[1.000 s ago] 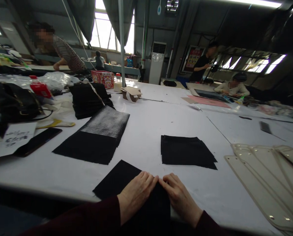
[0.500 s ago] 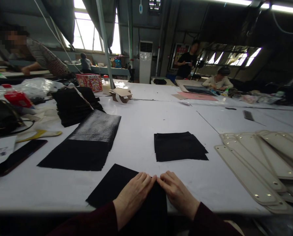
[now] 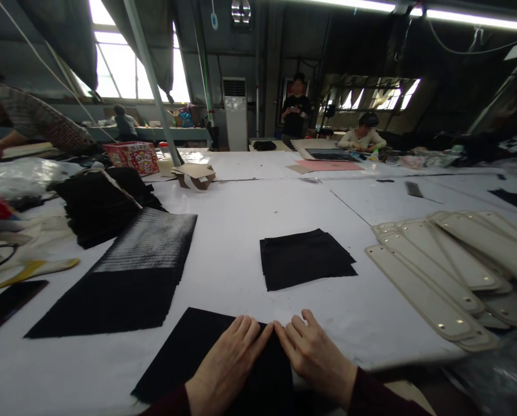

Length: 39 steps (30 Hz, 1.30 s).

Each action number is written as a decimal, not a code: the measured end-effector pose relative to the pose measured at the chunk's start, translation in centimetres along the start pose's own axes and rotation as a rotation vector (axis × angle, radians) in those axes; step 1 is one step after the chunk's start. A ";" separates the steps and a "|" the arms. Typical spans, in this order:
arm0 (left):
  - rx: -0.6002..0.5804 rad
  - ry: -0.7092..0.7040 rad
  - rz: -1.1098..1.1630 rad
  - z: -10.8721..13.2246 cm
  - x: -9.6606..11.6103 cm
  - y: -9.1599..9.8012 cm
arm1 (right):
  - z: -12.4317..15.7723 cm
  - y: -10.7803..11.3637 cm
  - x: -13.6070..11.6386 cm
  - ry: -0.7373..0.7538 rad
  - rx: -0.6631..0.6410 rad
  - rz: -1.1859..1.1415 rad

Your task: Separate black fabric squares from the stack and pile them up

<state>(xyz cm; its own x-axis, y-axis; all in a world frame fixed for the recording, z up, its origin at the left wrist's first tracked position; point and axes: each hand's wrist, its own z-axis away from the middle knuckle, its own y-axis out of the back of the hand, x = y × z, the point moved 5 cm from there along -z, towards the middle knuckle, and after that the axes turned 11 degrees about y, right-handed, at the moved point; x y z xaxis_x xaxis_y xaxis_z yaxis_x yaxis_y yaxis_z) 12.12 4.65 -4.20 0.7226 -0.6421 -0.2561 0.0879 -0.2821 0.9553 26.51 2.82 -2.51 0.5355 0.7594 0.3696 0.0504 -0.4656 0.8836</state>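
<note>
A black fabric sheet (image 3: 184, 352) lies at the near edge of the white table (image 3: 250, 219). My left hand (image 3: 226, 367) rests flat on it, fingers stretched toward the sheet's far edge. My right hand (image 3: 314, 355) lies beside it, fingertips almost touching the left ones, partly on the fabric's right edge and partly on the table. Both hands are flat with nothing gripped. A small stack of black fabric pieces (image 3: 304, 257) sits just beyond my hands. A fanned row of black pieces (image 3: 124, 277) stretches to the left.
Several cream strips with rivets (image 3: 449, 271) lie fanned at the right. A black pile (image 3: 98, 202), a red box (image 3: 132, 157), a cardboard piece (image 3: 193, 173) and a phone (image 3: 4, 303) are on the left. Other people work at the far tables.
The view has swung to the right, so everything sits further left in frame. My hands stay pressed on the black sheet in nearly the same pose.
</note>
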 end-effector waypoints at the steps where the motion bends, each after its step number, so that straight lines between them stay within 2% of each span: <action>1: 0.005 -0.007 -0.005 0.0 0.0 -0.1 | 0.0 0.0 0.0 -0.007 -0.002 0.004; 8: 0.006 -0.017 -0.014 0.1 0.0 -0.5 | 0.0 0.0 0.2 -0.029 0.030 0.016; 14: -0.020 -0.017 0.002 0.1 0.1 -1.0 | 0.1 -0.3 0.0 -0.038 -0.025 -0.007; 19: -0.001 -0.007 0.014 -0.3 -0.1 -0.4 | 1.5 -0.4 0.5 -0.063 -0.064 -0.038; 21: -0.004 -0.009 0.023 -0.4 -0.1 -0.1 | 2.1 -0.1 0.9 -0.131 -0.058 -0.110; 23: -0.013 -0.005 0.031 -0.5 -0.2 0.2 | 2.1 0.2 1.5 -0.274 0.001 -0.261; 26: -0.010 0.013 0.032 -0.4 -0.2 0.5 | 1.0 0.6 1.8 -0.504 0.201 -0.553; 29: 0.002 0.014 0.027 -0.2 -0.1 0.6 | -0.9 0.4 1.2 -0.612 0.340 -0.747; 32: 0.003 0.013 0.028 -0.2 -0.1 0.6 | -1.5 0.1 0.8 -0.671 0.384 -0.762; 35: -0.008 0.020 0.045 -0.2 -0.2 0.8 | -0.7 0.4 0.5 -0.711 0.401 -0.707; 39: -0.081 0.035 0.175 -0.8 -1.2 1.7 | 0.4 1.0 -1.4 -0.647 0.322 -0.632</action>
<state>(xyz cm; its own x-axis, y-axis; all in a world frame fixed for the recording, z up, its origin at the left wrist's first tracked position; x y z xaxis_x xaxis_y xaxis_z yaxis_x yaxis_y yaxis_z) 11.97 5.53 -2.12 0.7551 -0.6506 -0.0808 0.0123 -0.1092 0.9939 26.14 1.04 -2.25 0.6870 0.5595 -0.4637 0.6668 -0.2316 0.7084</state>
